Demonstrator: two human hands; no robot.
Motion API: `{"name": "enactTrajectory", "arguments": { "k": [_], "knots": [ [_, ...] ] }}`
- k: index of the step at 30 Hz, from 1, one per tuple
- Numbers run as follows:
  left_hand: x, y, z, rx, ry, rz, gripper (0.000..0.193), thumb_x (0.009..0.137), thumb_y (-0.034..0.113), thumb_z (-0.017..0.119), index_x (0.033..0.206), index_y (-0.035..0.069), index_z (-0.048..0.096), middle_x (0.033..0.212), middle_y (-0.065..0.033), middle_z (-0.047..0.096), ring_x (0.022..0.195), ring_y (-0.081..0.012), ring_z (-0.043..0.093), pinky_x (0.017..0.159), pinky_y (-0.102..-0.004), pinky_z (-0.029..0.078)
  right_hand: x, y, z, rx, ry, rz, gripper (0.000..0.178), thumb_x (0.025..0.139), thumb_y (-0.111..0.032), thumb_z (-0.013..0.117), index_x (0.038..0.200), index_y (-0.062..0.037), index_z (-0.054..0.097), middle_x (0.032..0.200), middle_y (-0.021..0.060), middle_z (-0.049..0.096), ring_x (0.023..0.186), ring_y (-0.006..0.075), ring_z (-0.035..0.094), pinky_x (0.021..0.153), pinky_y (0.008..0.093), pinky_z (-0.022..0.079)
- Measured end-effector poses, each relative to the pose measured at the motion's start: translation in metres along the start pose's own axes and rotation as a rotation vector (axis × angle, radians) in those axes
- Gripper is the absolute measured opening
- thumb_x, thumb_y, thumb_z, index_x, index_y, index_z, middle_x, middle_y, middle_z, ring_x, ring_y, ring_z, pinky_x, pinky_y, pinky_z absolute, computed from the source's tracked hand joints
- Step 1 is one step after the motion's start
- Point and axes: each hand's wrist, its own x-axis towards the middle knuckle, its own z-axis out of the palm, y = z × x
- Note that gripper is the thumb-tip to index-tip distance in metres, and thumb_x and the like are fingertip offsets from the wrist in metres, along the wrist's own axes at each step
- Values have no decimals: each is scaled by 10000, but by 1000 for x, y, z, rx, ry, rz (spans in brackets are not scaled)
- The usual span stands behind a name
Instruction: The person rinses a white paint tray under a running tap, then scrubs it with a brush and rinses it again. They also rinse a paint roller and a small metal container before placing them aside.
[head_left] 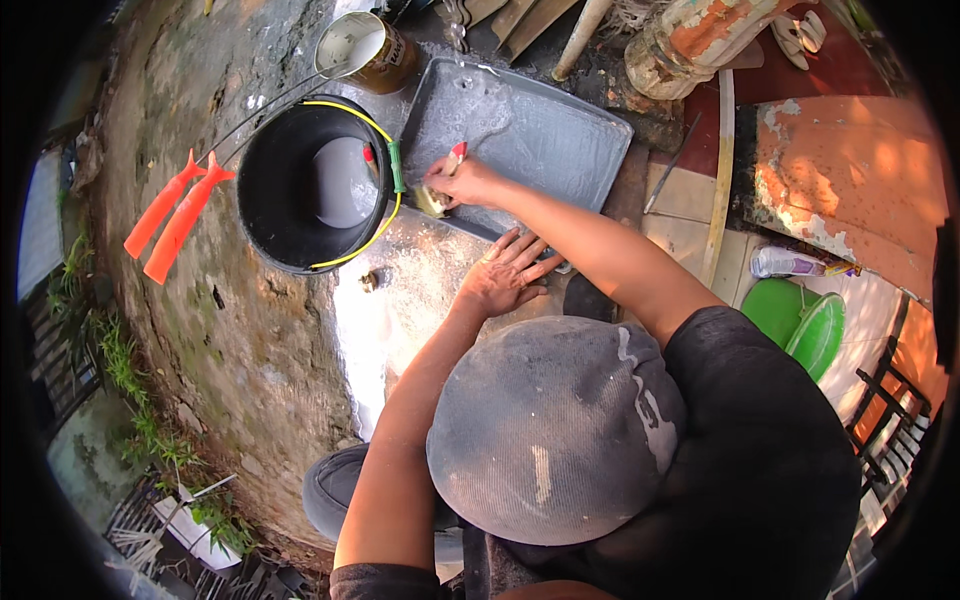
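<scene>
My right hand (462, 182) is closed round a paintbrush with a red-tipped handle (458, 150). The brush's pale bristles (432, 201) are at the left edge of a grey rectangular tray (570, 135), wet with a whitish film. Spread flat, my left hand (500, 277) has its fingertips by the tray's near edge and holds nothing. Left of the tray stands a black bucket (268, 190) with a yellow wire handle and green grip (395, 166). Whitish liquid (345, 185) lies in it, and a red-tipped handle (369, 155) leans inside its rim.
An open paint can (390, 65) stands behind the bucket. Two orange handles (170, 220) on thin rods lie to the left. On the right are a wooden strip (722, 180), a plastic bottle (790, 262) and a green plastic vessel (815, 335). Grey ribbed cloth (550, 430) bulges between my arms.
</scene>
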Motion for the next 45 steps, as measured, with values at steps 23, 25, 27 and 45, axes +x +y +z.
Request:
{"name": "enactTrajectory", "arguments": {
  "k": [23, 25, 27, 45],
  "knots": [
    [-8, 1, 17, -91, -56, -143, 693, 1037, 444, 584, 1608, 101, 393, 1712, -55, 328, 1552, -255, 340, 1238, -465, 315, -139, -54, -104, -618, -229, -216, 249, 910, -193, 698, 1072, -24, 783, 680, 177, 646, 629, 237, 632, 659, 379, 521],
    [-7, 4, 14, -83, 18, -159, 659, 1050, 427, 566, 1599, 100, 404, 1720, -59, 315, 1560, -246, 329, 1235, -465, 323, -148, -75, -140, -716, -184, -170, 222, 896, -189, 695, 1008, -13, 771, 695, 186, 654, 633, 258, 643, 654, 390, 524],
    [-6, 4, 4, -85, 28, -176, 640, 1064, 403, 540, 1602, 90, 391, 1724, -68, 312, 1566, -248, 326, 1240, -446, 330, -137, -90, -170, -775, -71, -213, 197, 886, -184, 688, 930, -2, 750, 707, 204, 657, 642, 309, 656, 651, 415, 527],
    [21, 0, -51, 205, 346, -86, 469, 894, 128, 631, 1348, 9, 633, 1460, -174, 632, 1349, -366, 614, 994, -411, 571, -212, -145, -161, -699, 588, -385, 145, 925, -93, 704, 1039, -6, 732, 826, 170, 741, 741, 267, 748, 688, 353, 559]
  ]
}}
